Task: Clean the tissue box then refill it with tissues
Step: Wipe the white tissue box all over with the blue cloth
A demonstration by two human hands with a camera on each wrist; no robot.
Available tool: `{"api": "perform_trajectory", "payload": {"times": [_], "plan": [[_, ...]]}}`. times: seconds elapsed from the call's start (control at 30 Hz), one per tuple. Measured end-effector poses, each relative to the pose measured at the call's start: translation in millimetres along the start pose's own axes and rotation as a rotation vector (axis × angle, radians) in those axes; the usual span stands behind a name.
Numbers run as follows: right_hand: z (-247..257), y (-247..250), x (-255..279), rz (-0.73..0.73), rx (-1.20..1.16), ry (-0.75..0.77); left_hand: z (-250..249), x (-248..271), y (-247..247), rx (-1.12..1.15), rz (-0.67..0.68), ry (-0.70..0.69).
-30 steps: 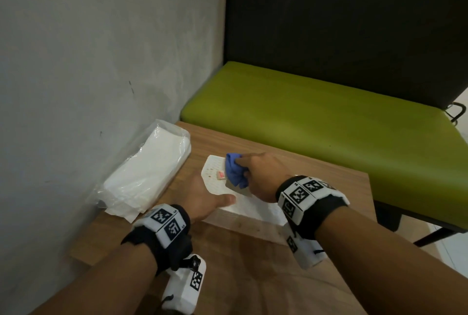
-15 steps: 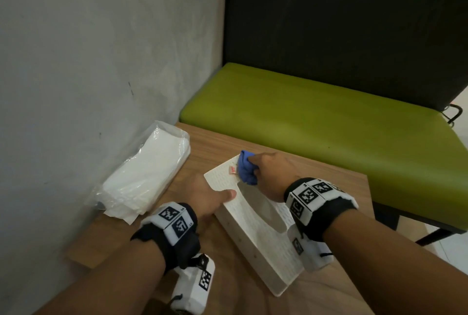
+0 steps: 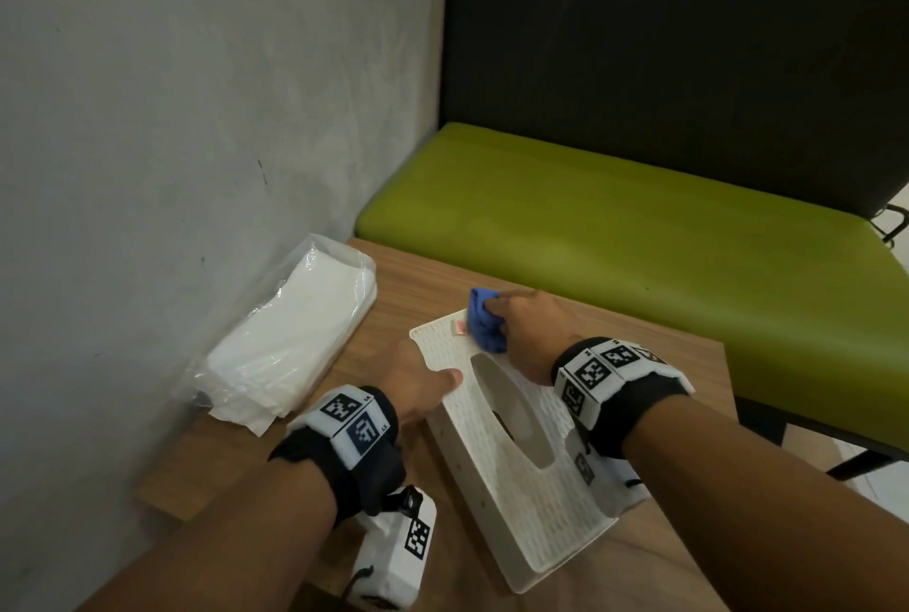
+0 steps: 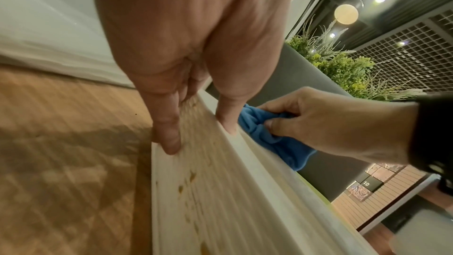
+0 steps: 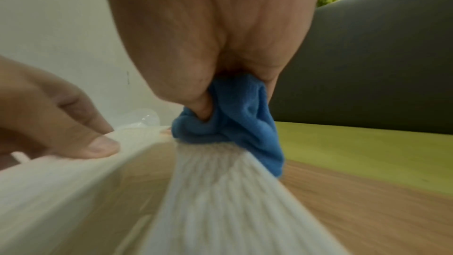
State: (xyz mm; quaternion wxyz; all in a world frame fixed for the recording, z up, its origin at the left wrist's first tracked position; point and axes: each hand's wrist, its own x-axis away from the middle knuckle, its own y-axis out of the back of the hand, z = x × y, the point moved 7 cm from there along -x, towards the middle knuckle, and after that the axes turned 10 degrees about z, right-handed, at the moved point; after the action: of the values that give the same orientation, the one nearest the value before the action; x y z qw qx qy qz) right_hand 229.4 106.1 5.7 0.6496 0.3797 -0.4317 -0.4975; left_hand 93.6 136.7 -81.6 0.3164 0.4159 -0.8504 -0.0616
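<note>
A white ribbed tissue box (image 3: 521,488) with an oval slot lies on the wooden table (image 3: 664,365), its long side running toward me and its left side raised. My left hand (image 3: 423,380) grips the box's left edge, thumb on top and fingers against the side (image 4: 169,139). My right hand (image 3: 529,331) holds a bunched blue cloth (image 3: 484,326) and presses it on the far end of the box top, beside a small pink mark. The cloth (image 5: 245,123) shows squeezed between thumb and fingers. A plastic-wrapped pack of white tissues (image 3: 290,340) lies at the left by the wall.
A grey wall (image 3: 172,144) runs along the table's left side. Past the table's far edge stands a green bench seat (image 3: 615,227) with a dark backrest. The table's right edge drops off near my right forearm.
The box has swung round from lying crosswise to pointing toward me, with the slotted top now showing. My right hand and the cloth have shifted to the box's far end.
</note>
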Motion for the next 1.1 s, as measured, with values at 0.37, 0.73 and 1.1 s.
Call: {"api": "perform_trajectory", "payload": {"times": [0.37, 0.73, 1.1], "plan": [[-28.2, -4.8, -0.8, 0.088, 0.221, -0.128, -17.0, 9.8, 2.6, -0.11, -0.012, -0.03], [-21.0, -3.4, -3.3, 0.075, 0.114, -0.106, -7.5, 9.1, 9.0, 0.03, -0.023, -0.009], [30.3, -27.2, -33.7, 0.198, 0.207, 0.099, -6.6, 20.5, 2.9, 0.19, 0.001, 0.019]]}}
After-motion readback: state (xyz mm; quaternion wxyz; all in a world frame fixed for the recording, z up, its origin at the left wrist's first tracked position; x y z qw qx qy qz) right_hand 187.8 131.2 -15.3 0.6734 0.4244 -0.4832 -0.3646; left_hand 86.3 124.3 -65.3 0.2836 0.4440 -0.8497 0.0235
